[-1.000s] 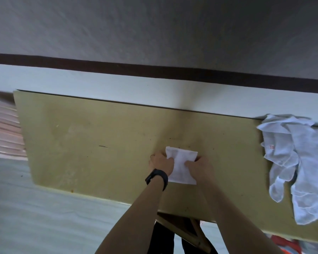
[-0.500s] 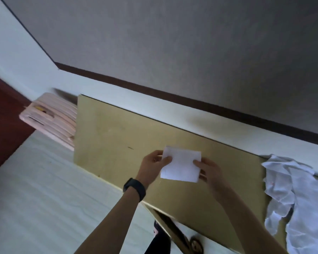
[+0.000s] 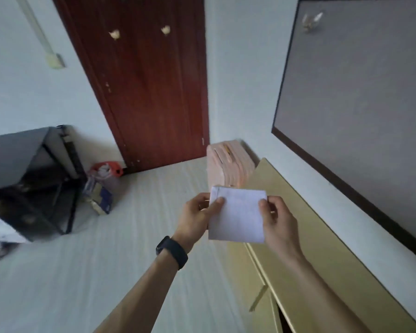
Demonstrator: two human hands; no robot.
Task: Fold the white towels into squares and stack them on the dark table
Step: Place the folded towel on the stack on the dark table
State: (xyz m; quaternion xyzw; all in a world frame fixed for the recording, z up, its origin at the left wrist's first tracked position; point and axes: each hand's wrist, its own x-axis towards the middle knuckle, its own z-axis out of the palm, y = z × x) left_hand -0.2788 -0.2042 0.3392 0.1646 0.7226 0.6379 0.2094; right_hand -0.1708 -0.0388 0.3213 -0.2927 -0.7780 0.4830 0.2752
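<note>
A white towel folded into a small square [image 3: 238,215] is held up in the air between both hands, over the left end of the yellow table [image 3: 322,248]. My left hand [image 3: 197,217], with a black band on the wrist, pinches the towel's left edge. My right hand [image 3: 277,219] pinches its right edge. At the far left stands a dark table [image 3: 22,152] with a grey top and black frame. The pile of unfolded white towels is out of view.
A red-brown door [image 3: 149,80] is straight ahead. A pink stack of boards [image 3: 228,164] leans by the yellow table's far end. Bags and boxes [image 3: 101,186] lie on the pale floor beside the dark table. A grey wall panel [image 3: 358,104] is on the right.
Both hands lifted the folded towel off the yellow table. The view swung left, bringing the door and dark table into sight and losing the towel pile.
</note>
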